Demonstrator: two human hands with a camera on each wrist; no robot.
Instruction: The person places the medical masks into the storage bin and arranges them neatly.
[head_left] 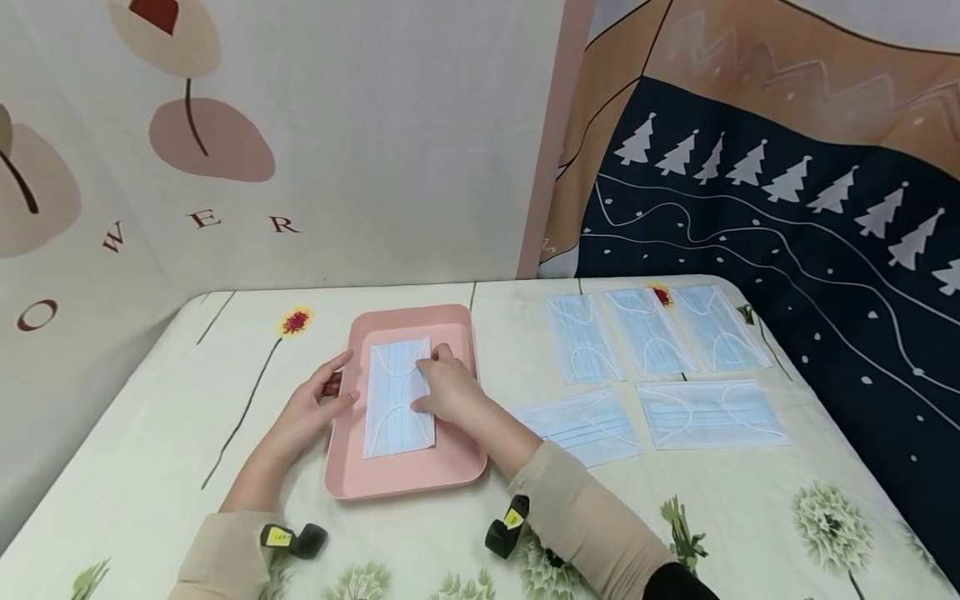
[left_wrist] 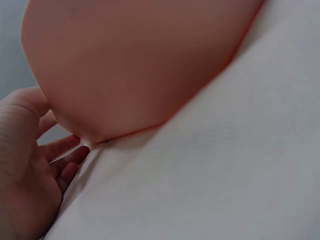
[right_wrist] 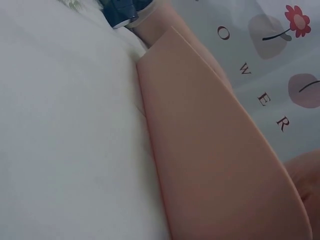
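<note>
My left hand (head_left: 303, 408) holds the left rim of the pink tray (head_left: 405, 477); my right hand (head_left: 453, 392) touches the mask (head_left: 390, 392) inside, pinching or pressing, I can't tell. I'm probably positioning it; next likely calls for letting go. Five masks (head_left: 650, 332) lie right of the tray on the surface (head_left: 510, 333).

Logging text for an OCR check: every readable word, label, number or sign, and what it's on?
"O W E R", spaced single letters: on the pale wall cloth, also seen in the right wrist view.
Left-wrist yellow label: too small to read reliably.
Right-wrist yellow label: too small to read.
Tray and masks: no text visible.
No numbers or brands readable.
</note>
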